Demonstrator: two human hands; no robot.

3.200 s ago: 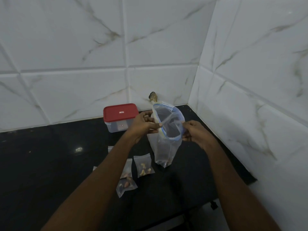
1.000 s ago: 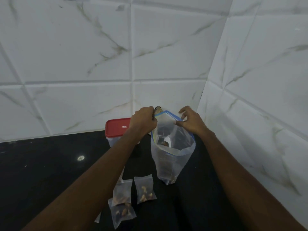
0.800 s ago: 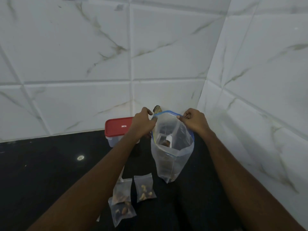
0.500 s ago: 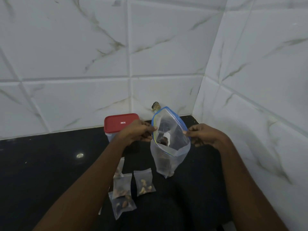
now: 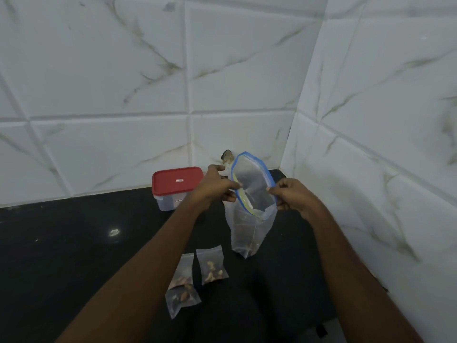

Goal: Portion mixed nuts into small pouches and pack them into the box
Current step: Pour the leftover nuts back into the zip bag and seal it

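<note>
A large clear zip bag (image 5: 249,229) with a blue zip rim hangs upright above the black counter, its mouth spread wide. My left hand (image 5: 215,186) pinches the left side of the rim and my right hand (image 5: 291,194) pinches the right side. A few dark nuts show faintly near the bag's bottom. Three small clear pouches with nuts lie on the counter below my left forearm: one (image 5: 212,266), another (image 5: 182,273) partly under my arm, and one (image 5: 181,299) nearest me. A clear box with a red lid (image 5: 176,180) stands shut behind my left hand.
The black counter (image 5: 74,256) meets white marble-look tiled walls (image 5: 371,144) at the back and right, forming a corner. A small dark object (image 5: 227,155) sticks up by the back wall behind the bag. The counter's front edge shows at lower right.
Both hands shifted their pinch along the rim to its left and right sides, and the bag's mouth is now pulled wider. The view moved slightly.
</note>
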